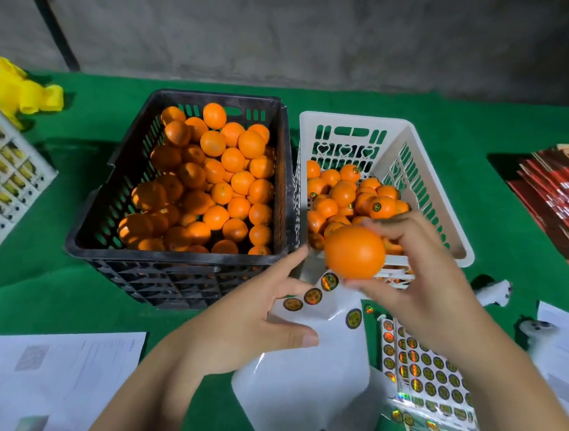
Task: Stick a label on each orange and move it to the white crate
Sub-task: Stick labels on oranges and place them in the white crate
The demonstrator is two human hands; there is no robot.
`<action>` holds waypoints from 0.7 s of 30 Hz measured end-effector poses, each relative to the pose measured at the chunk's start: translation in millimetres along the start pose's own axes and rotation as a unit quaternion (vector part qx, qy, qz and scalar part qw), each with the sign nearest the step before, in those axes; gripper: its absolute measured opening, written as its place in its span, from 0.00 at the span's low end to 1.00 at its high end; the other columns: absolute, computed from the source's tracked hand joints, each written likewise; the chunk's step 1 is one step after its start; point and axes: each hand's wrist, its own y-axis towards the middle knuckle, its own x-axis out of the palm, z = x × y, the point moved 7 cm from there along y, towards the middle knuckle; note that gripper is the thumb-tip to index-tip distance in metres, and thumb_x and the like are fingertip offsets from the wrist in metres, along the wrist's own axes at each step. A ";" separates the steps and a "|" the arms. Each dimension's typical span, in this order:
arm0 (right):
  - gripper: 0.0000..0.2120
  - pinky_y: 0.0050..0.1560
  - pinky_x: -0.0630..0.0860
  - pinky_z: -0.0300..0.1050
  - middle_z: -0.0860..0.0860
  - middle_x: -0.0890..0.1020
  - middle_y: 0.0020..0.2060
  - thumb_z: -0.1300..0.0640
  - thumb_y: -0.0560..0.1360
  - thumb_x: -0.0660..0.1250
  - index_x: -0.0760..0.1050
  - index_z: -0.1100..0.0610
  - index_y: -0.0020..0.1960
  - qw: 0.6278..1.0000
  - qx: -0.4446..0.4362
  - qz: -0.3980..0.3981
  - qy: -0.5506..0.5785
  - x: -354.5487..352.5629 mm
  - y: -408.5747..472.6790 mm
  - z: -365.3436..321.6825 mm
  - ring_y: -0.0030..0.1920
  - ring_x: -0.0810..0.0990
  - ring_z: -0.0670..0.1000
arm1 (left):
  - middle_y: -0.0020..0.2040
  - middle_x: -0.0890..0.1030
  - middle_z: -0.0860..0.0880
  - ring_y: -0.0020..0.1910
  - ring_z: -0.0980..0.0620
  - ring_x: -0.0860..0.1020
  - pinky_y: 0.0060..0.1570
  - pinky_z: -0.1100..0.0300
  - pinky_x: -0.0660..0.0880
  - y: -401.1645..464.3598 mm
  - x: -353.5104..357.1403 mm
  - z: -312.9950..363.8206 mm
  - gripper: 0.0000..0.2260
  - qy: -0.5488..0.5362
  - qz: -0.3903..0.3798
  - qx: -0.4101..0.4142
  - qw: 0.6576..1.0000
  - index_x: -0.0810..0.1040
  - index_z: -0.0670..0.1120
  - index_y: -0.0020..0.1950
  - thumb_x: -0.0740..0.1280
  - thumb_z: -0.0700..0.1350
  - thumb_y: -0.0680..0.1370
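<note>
Right hand comes in from lower right of frame, forearm angled up-left, fingers and thumb curled round one orange, holding it in the air at frame centre just over the near rim of the white crate. I see no label on the side of the orange facing me. Left hand reaches in from lower centre, fingers fairly straight and spread, thumb out to the right lying on the white sticker backing sheet; index tip close to the black crate's near right corner. I read that hand as relaxed and wide, gripping nothing. A few round labels remain on the sheet's upper edge, just under the held orange.

Black crate left of centre, heaped with plain oranges. White crate touches its right side, partly filled with oranges, several showing round labels. Full label sheets lie at lower right beside the right forearm.

Counter has a green cloth cover. Printed paper at lower left, another sheet at right edge. Yellow plastic bag at upper left, white lattice tray below it, stack of red booklets at right edge. Grey concrete wall across the top
</note>
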 end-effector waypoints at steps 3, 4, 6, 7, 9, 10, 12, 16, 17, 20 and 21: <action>0.33 0.69 0.67 0.44 0.51 0.72 0.66 0.50 0.73 0.78 0.71 0.57 0.74 0.992 0.035 0.063 -0.101 -13.2 18.7 49.1 0.67 0.71 0.52 | 0.74 0.75 0.63 0.59 0.48 0.86 0.70 0.46 0.74 -0.6 -5.9 -5.8 0.43 0.002 0.033 -0.008 0.999 0.59 0.78 0.77 0.81 0.52 0.74; 0.36 0.71 0.66 0.49 0.54 0.72 0.69 0.53 0.73 0.79 0.68 0.56 0.77 0.988 0.073 0.066 -0.118 -13.8 24.5 67.1 0.70 0.69 0.55 | 0.74 0.74 0.65 0.58 0.49 0.87 0.69 0.49 0.75 0.8 -6.7 -5.7 0.41 0.001 0.039 -0.003 0.999 0.60 0.78 0.76 0.80 0.52 0.74; 0.46 0.76 0.61 0.55 0.55 0.65 0.77 0.53 0.72 0.81 0.58 0.51 0.83 0.980 0.155 0.045 -0.113 -9.3 30.0 95.2 0.77 0.62 0.57 | 0.73 0.74 0.68 0.58 0.50 0.87 0.68 0.49 0.75 3.9 -9.2 -3.4 0.40 0.002 0.052 0.007 0.999 0.62 0.78 0.76 0.80 0.52 0.75; 0.48 0.76 0.59 0.54 0.53 0.63 0.79 0.47 0.73 0.80 0.55 0.48 0.84 0.979 0.174 0.044 -0.096 -5.9 29.2 102.0 0.79 0.59 0.55 | 0.74 0.74 0.67 0.59 0.50 0.86 0.69 0.46 0.74 5.0 -11.0 -2.4 0.39 0.001 0.059 0.015 0.998 0.62 0.77 0.76 0.80 0.53 0.75; 0.39 0.75 0.62 0.52 0.48 0.67 0.78 0.33 0.76 0.71 0.60 0.41 0.81 0.979 0.196 0.058 0.008 6.5 23.1 105.1 0.79 0.64 0.50 | 0.76 0.73 0.62 0.63 0.51 0.84 0.69 0.43 0.75 8.8 -15.3 1.8 0.39 -0.009 0.075 0.031 0.997 0.64 0.74 0.78 0.80 0.52 0.75; 0.34 0.73 0.67 0.52 0.44 0.72 0.75 0.28 0.77 0.65 0.66 0.39 0.78 0.971 0.213 0.038 0.106 19.5 19.7 104.0 0.76 0.69 0.47 | 0.77 0.73 0.61 0.66 0.53 0.82 0.69 0.44 0.77 11.6 -18.3 6.0 0.38 -0.013 0.085 0.043 0.995 0.65 0.71 0.78 0.80 0.50 0.76; 0.25 0.67 0.75 0.52 0.44 0.82 0.67 0.30 0.81 0.60 0.76 0.41 0.72 0.918 0.242 -0.068 0.306 53.9 14.5 94.3 0.69 0.79 0.49 | 0.75 0.75 0.61 0.70 0.56 0.79 0.68 0.48 0.78 22.3 -27.8 14.3 0.37 0.011 0.116 0.070 0.991 0.67 0.65 0.80 0.79 0.45 0.77; 0.04 0.39 0.76 0.41 0.48 0.84 0.38 0.55 0.82 0.69 0.84 0.51 0.51 0.901 0.227 -0.116 0.350 80.8 20.7 86.1 0.37 0.81 0.47 | 0.74 0.73 0.66 0.73 0.67 0.71 0.68 0.69 0.69 57.7 -60.1 29.0 0.33 0.178 0.176 0.109 0.962 0.66 0.62 0.80 0.76 0.45 0.79; 0.06 0.37 0.75 0.41 0.48 0.82 0.35 0.58 0.83 0.69 0.82 0.52 0.47 0.905 0.240 -0.074 0.343 80.3 25.8 92.0 0.34 0.79 0.46 | 0.76 0.71 0.66 0.74 0.67 0.69 0.67 0.74 0.66 67.4 -67.0 29.9 0.32 0.222 0.173 0.113 0.953 0.64 0.62 0.81 0.74 0.48 0.81; 0.04 0.36 0.76 0.44 0.54 0.82 0.36 0.62 0.83 0.67 0.78 0.63 0.52 0.885 0.280 0.022 0.371 79.5 40.2 111.0 0.34 0.81 0.50 | 0.78 0.69 0.57 0.76 0.58 0.66 0.71 0.68 0.63 95.2 -90.4 24.5 0.21 0.323 0.184 0.125 0.920 0.66 0.57 0.81 0.61 0.52 0.87; 0.04 0.37 0.76 0.45 0.56 0.82 0.35 0.62 0.84 0.67 0.78 0.62 0.54 0.882 0.280 0.032 0.377 81.1 45.7 114.8 0.34 0.81 0.51 | 0.77 0.69 0.54 0.75 0.54 0.66 0.72 0.62 0.63 104.5 -101.1 21.7 0.20 0.359 0.210 0.129 0.900 0.68 0.54 0.80 0.59 0.49 0.87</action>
